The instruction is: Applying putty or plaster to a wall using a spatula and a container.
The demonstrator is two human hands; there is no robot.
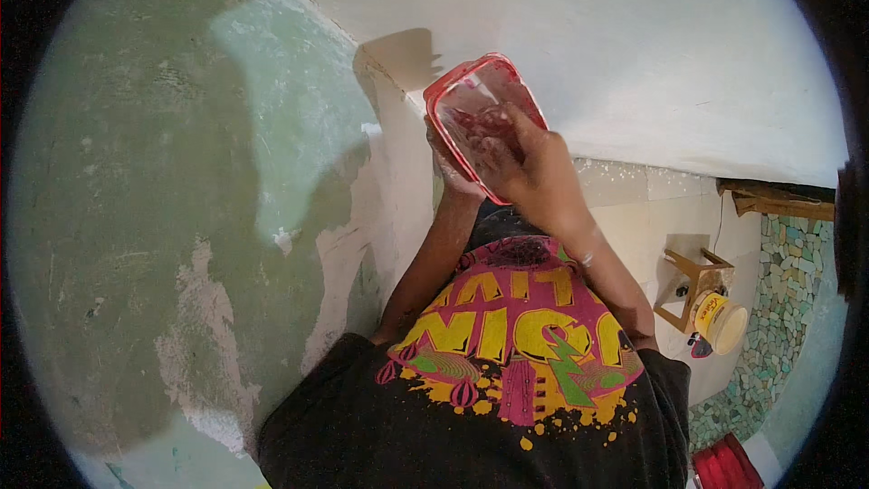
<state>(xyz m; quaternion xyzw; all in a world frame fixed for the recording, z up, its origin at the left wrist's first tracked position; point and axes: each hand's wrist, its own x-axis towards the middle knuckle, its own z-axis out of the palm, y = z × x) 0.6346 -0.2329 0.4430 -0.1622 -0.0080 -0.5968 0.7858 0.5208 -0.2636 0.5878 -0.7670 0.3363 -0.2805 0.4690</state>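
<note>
A red-rimmed rectangular plastic tub (pixel 437 95) is held up in front of me, tilted, with whitish residue on its rim and inside. My left hand (pixel 457 172) grips it from below and along its left side; most of those fingers are behind the tub. Over its near right part, my right hand (pixel 534 167) reaches into the opening with the fingers curled. Whatever those fingers hold, if anything, is hidden. Pale, wet-looking smears cover the inside of the tub.
A green wall (pixel 145 172) with pale patches rises at left, meeting a whitish wall (pixel 634 45) at a cracked corner. At right, a small wooden stool (pixel 688 294) stands by a yellow and cream bucket (pixel 721 321). Pebble-like flooring (pixel 769 344) and a red object (pixel 727 464) lie beyond.
</note>
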